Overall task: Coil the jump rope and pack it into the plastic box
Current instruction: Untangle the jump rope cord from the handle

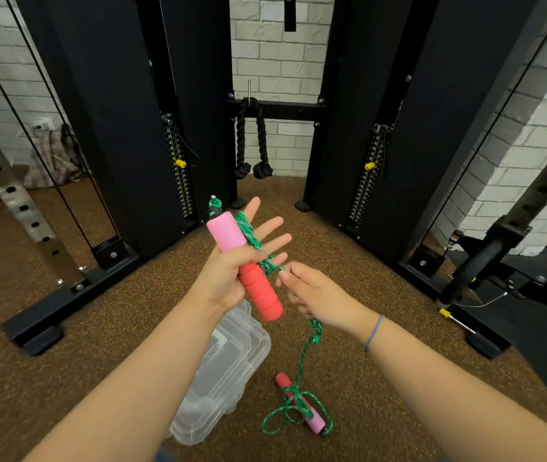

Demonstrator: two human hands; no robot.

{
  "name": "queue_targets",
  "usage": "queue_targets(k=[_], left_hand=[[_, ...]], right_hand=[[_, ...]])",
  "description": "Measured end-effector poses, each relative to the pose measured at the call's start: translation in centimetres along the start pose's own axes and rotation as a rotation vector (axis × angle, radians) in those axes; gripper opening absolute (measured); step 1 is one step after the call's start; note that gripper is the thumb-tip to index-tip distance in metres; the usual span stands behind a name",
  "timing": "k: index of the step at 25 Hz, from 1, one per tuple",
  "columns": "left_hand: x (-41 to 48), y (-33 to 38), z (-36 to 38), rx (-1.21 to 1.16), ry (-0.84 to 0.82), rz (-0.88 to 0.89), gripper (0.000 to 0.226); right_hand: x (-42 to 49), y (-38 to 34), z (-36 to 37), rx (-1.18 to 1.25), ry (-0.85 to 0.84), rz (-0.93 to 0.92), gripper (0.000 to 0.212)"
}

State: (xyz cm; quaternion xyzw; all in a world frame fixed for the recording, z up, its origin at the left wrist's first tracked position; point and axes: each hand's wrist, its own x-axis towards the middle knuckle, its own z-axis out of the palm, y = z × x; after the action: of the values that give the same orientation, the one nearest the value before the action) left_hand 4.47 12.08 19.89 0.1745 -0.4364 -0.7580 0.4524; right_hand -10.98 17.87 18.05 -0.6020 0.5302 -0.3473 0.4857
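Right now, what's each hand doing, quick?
Left hand: thumb clamps the pink-and-red handle against the palm, fingers straight.
Right hand: pinches the green rope.

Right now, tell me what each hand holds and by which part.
The left hand holds the jump rope handle at its middle, thumb over it. The right hand pinches the green rope just past the turns on the left palm.

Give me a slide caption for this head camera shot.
Left hand grips one jump rope handle, right hand pinches the green rope; second handle lies beside the plastic box.
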Motion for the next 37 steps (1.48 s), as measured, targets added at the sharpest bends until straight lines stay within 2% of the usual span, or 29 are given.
queue_targets(k=[4, 10, 15, 18, 22, 26, 30, 32, 35, 37], left_hand=[[0.3, 0.1, -0.2, 0.094, 0.168, 0.016, 0.076], [0.5, 0.6, -0.8, 0.114, 0.275, 0.014, 0.075], [0.8, 0.7, -2.0, 0.105, 0.356, -0.02, 0.077], [0.6, 0.6, -1.8, 0.214, 0.304, -0.039, 0.08], [0.1, 0.3, -1.7, 0.439, 0.129, -0.064, 0.087], [-0.3, 0.1, -1.4, 0.808, -0.051, -0.127, 0.066], [-0.6, -0.4, -1.6, 1.175, -0.073, -0.027, 0.032], [-0.6, -0.7, -2.1, 1.258, -0.047, 0.011, 0.024], [-0.6, -0.7, -2.6, 1.307, -0.007, 0.049, 0.028], [-0.6, -0.6, -2.6, 1.326, -0.012, 0.061, 0.028]], right_hand=[[-0.1, -0.5, 0.3, -0.094, 0.005, 0.004, 0.024], [-0.2, -1.0, -0.2, -0.156, -0.069, -0.024, 0.02], [-0.8, -1.2, -1.6, -0.088, -0.17, 0.061, 0.011], [-1.1, -1.1, -1.9, 0.005, -0.13, 0.079, 0.015], [-1.3, -0.4, -2.0, 0.091, -0.101, 0.061, 0.026], [-1.4, -0.2, -1.9, 0.133, -0.092, 0.101, 0.038], [-1.8, -0.5, -1.6, 0.125, -0.083, 0.146, 0.041], [-1.8, -0.7, -2.1, 0.135, 0.009, 0.17, 0.039], [-1.9, -0.8, -3.0, 0.117, 0.186, 0.168, 0.027], [-2.0, -0.7, -3.4, 0.031, 0.246, 0.17, 0.016]])
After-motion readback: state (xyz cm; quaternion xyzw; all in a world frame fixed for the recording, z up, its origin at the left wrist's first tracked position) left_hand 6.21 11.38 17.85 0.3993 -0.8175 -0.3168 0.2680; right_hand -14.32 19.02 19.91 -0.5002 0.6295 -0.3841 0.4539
